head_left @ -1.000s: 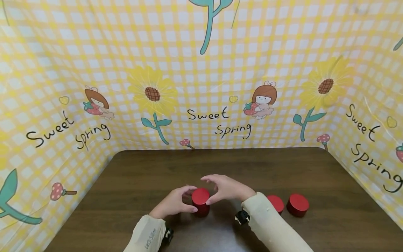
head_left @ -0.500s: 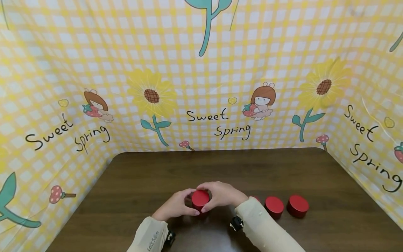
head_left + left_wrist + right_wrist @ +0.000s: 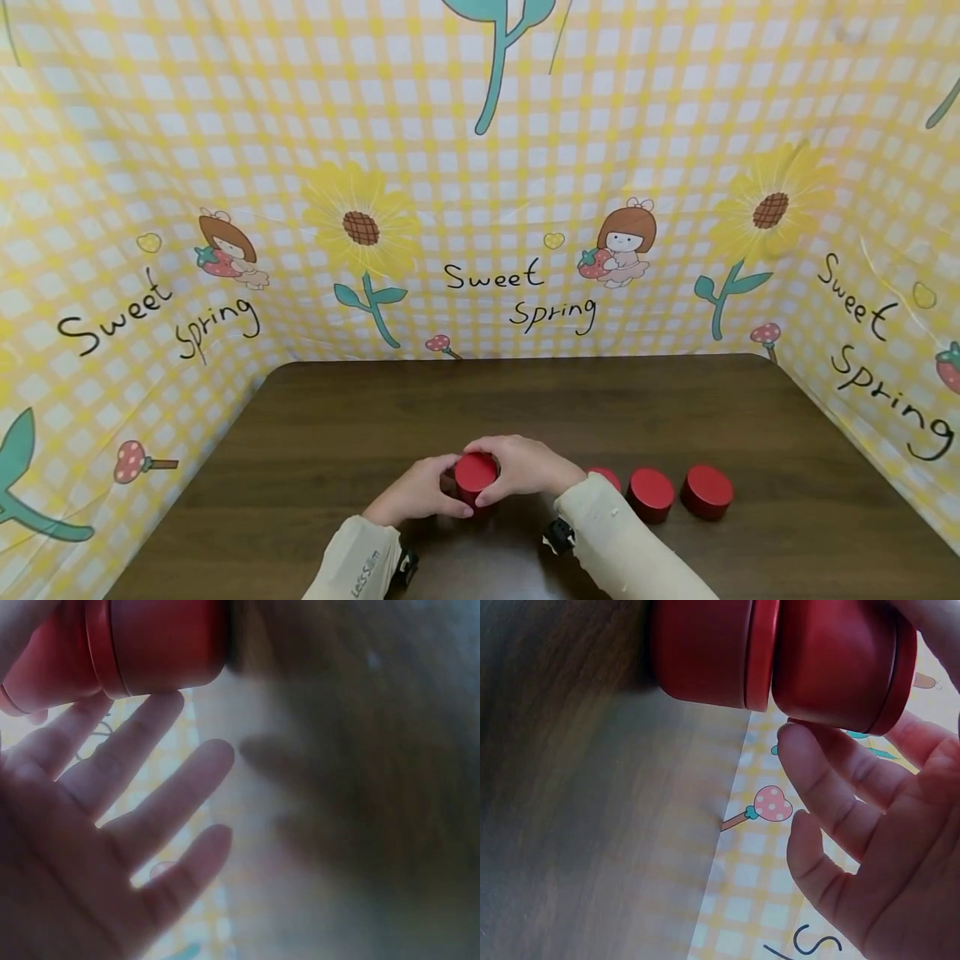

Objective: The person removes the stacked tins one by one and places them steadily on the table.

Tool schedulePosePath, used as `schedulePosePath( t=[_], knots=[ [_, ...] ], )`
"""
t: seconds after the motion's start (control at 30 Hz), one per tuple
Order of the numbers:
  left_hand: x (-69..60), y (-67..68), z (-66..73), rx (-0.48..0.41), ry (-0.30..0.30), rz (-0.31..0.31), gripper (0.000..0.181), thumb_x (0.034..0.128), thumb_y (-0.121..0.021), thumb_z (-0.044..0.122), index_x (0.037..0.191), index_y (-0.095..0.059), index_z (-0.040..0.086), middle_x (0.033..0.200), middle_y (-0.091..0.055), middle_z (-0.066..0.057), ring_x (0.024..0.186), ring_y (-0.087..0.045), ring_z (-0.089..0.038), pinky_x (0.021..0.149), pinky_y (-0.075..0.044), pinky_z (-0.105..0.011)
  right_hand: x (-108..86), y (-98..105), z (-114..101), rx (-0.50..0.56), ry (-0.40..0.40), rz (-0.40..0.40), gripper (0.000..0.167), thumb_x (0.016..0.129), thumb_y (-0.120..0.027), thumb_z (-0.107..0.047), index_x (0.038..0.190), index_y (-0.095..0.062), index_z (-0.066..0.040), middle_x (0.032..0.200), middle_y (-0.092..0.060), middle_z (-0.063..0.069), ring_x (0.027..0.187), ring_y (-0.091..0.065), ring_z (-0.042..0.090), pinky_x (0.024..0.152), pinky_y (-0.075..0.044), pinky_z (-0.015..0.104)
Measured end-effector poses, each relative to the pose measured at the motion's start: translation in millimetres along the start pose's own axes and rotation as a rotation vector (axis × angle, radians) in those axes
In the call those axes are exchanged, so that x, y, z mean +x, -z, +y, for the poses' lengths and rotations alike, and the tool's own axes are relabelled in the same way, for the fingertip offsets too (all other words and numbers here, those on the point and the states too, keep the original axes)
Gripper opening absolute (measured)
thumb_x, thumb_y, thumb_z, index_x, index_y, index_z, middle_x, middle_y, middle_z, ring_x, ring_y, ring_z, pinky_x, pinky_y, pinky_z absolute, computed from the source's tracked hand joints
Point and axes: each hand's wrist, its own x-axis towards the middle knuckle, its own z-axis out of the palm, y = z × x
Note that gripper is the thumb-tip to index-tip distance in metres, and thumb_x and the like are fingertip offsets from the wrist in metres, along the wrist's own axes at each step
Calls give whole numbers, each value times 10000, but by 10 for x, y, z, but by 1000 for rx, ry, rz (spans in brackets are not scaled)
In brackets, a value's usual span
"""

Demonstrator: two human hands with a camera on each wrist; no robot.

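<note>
Two round red tins with lids stand stacked in front of me. The upper tin sits on the lower tin, which rests on the table. My left hand curves round the stack from the left; in the left wrist view, its thumb is at the upper tin, one fingertip touches the lower tin, and the ring and little fingers stick out free. From the right, my right hand holds the upper tin between thumb and fingers, its little finger off the tin. Most of the lower tin is hidden in the head view.
Three more red tins stand in a row to the right: one partly behind my right sleeve, a middle one and an outer one. A yellow checked cloth hangs round the dark wooden table.
My right hand has come in from the right and closed round the upper tin. The right sleeve has moved left, uncovering more of the row of tins. My left hand has barely moved.
</note>
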Motion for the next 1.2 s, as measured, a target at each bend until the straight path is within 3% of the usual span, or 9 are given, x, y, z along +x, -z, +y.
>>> schedulePosePath(
  t=[0.4,0.73,1.2],
  knots=[
    [10,-26,24,51,2,-2,430,737,-815,126,1106,-625,12,1004,-663,-42,856,-620,-148,722,-495,-253,0,-2,4,8,-8,-18,533,739,-801,-241,1220,-607,-116,1023,-630,-47,816,-534,43,696,-459,209],
    [31,-13,28,60,40,-5,419,741,-808,132,1093,-619,7,980,-665,-40,880,-620,-208,752,-508,-310,-24,103,-1,21,2,-43,515,740,-775,-164,1220,-600,-95,1025,-622,-30,844,-539,71,715,-473,214],
    [27,-18,46,31,82,-22,515,746,-809,99,1197,-603,-40,1021,-681,-93,874,-640,-199,753,-519,-323,-124,201,11,53,32,-73,533,719,-762,-117,1222,-590,-80,1004,-606,-29,833,-526,73,702,-464,221]
  ],
)
